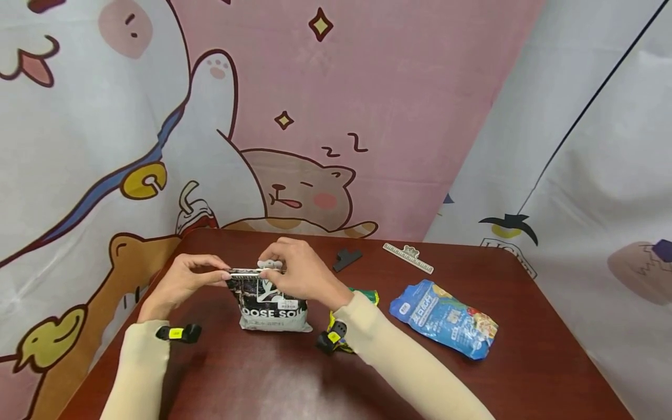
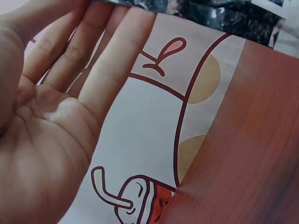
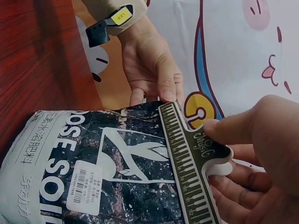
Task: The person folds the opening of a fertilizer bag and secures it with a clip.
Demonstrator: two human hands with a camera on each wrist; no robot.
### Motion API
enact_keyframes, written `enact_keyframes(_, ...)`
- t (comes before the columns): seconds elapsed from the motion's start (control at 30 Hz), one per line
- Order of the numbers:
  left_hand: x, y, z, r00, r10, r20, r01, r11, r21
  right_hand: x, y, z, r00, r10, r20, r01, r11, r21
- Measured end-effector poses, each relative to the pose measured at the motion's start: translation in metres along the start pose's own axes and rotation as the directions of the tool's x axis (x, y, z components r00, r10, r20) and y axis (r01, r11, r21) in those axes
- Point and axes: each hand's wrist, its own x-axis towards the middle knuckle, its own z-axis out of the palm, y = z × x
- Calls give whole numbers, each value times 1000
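A black and white soil bag (image 1: pixel 275 318) printed "LOOSE SOIL" stands on the table, its top edge level between both hands. My left hand (image 1: pixel 178 286) pinches the bag's top corner, thumb in front and fingers behind, as the right wrist view shows. Along the top edge lies a long bag clip (image 3: pixel 189 163) with a piano-key print and a wavy handle. My right hand (image 1: pixel 304 271) grips this clip by its handle, thumb on the near side and fingers behind. In the left wrist view only a dark strip of the bag (image 2: pixel 205 18) shows above the palm.
Behind the bag lie a black clip (image 1: pixel 346 258) and a pale piano-print clip (image 1: pixel 409 256). A blue printed pouch (image 1: pixel 446 318) lies flat at the right. A green and yellow packet (image 1: pixel 371 296) is partly hidden under my right forearm. A cartoon cloth hangs behind the table (image 1: pixel 472 385).
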Motion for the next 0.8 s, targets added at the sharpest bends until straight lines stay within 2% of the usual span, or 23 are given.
enact_keyframes(0.13,0,-1,0,1000,3,-1,-3,1000,5,-4,6,-4,999,21,29,-23,998,65)
enact_keyframes(0.33,-2,1,0,999,-28,-24,30,997,65,-12,22,-10,994,104,44,-111,975,192)
enact_keyframes(0.6,-4,1,4,999,-9,-48,16,991,131,-31,39,-14,967,231,107,-254,898,359)
enact_keyframes(0.8,-6,-1,9,997,-23,-68,32,990,139,-49,49,-8,956,281,89,-291,854,432)
